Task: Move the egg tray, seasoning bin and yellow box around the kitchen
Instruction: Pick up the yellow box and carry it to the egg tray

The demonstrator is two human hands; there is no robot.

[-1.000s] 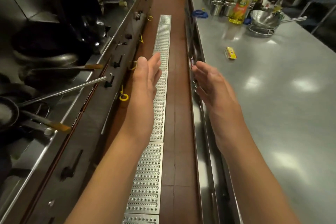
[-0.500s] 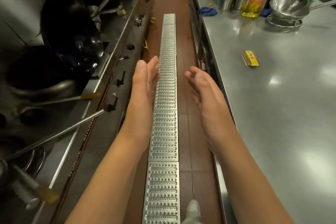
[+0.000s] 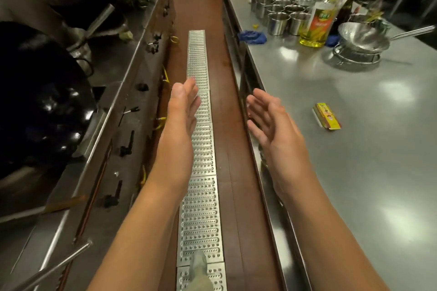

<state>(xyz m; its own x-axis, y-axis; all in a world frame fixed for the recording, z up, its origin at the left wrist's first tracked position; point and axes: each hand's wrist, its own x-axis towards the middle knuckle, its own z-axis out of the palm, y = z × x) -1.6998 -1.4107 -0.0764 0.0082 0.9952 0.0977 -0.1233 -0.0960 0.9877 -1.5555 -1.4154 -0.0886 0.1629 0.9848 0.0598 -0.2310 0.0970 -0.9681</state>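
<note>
A small yellow box (image 3: 327, 116) lies flat on the steel counter (image 3: 354, 149) at my right. My right hand (image 3: 272, 123) is held out over the counter's near edge, fingers straight, palm facing left, holding nothing; the box is a short way to its right. My left hand (image 3: 182, 120) is raised over the aisle, fingers straight, palm facing right, also holding nothing. A cluster of several steel seasoning cups (image 3: 281, 10) stands farther along the counter. No egg tray shows in the head view.
A metal floor drain grate (image 3: 201, 149) runs down the narrow aisle. Black woks (image 3: 42, 101) and ladle handles line the stove on the left. An oil bottle (image 3: 319, 21), a blue cloth (image 3: 251, 36) and a steel bowl on a ring stand (image 3: 361, 39) sit beyond the box.
I have walked forward along the aisle; the yellow box and the counter items are nearer. Both hands stay raised, held apart and without anything in them.
</note>
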